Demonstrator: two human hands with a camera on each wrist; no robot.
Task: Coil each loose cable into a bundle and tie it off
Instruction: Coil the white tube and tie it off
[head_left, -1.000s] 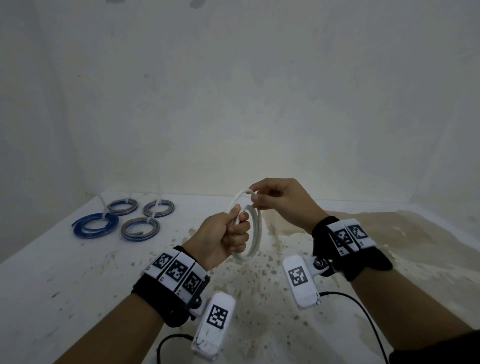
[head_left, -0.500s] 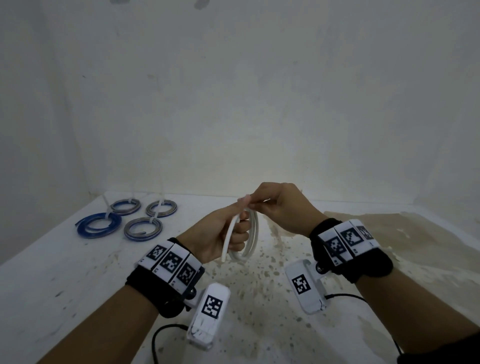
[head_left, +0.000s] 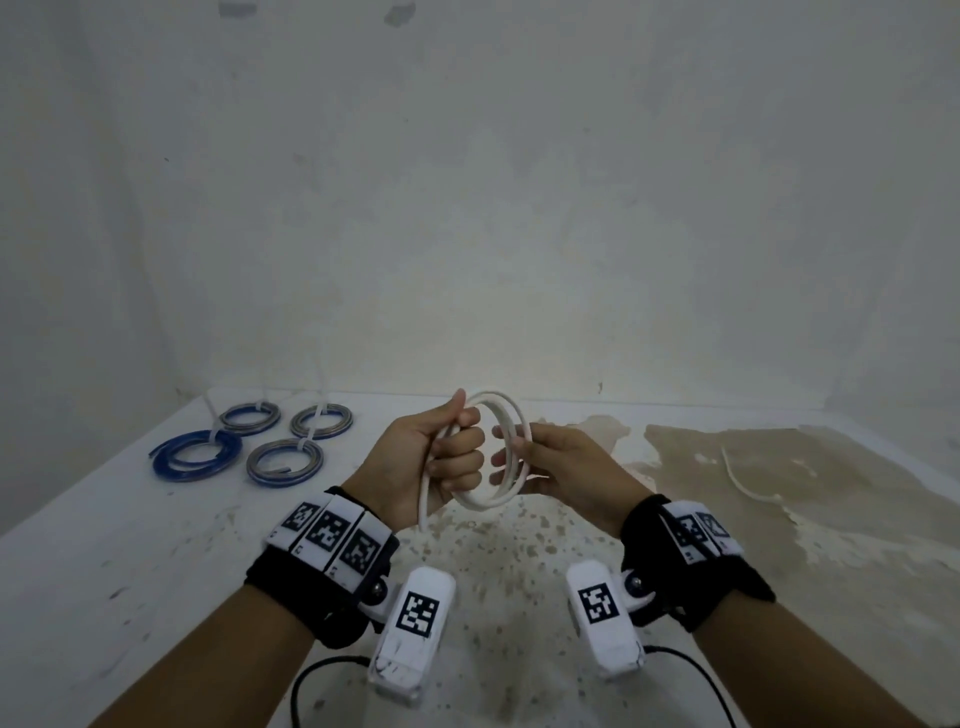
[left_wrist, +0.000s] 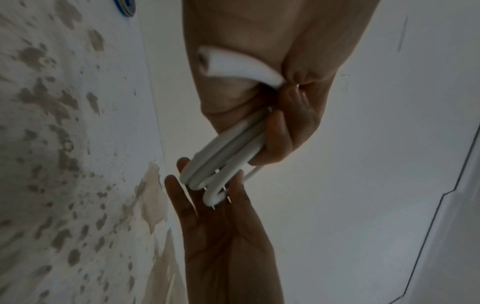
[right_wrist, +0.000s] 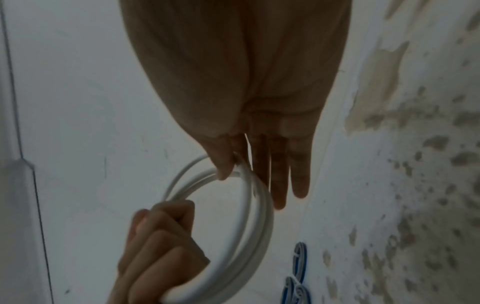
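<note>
A white cable (head_left: 485, 502) is coiled in a few loops and held above the table between both hands. My left hand (head_left: 453, 453) grips the coil's left side in a fist, and a loose end (head_left: 423, 512) hangs below it. My right hand (head_left: 522, 451) pinches the coil's right side between thumb and forefinger, with the other fingers straight. The left wrist view has the loops (left_wrist: 221, 160) running out from the curled fingers (left_wrist: 278, 135). Seen from the right wrist, the thumb (right_wrist: 223, 166) presses on the ring (right_wrist: 261, 216).
Several tied blue and grey cable bundles (head_left: 284, 460) lie at the back left of the stained white table (head_left: 130, 561). A thin white tie (head_left: 748, 480) lies on the brown patch at the right. A wall stands close behind.
The coil has turned from edge-on to nearly facing me. My right hand slid from the top of the coil to its right side. The left hand turned with the coil.
</note>
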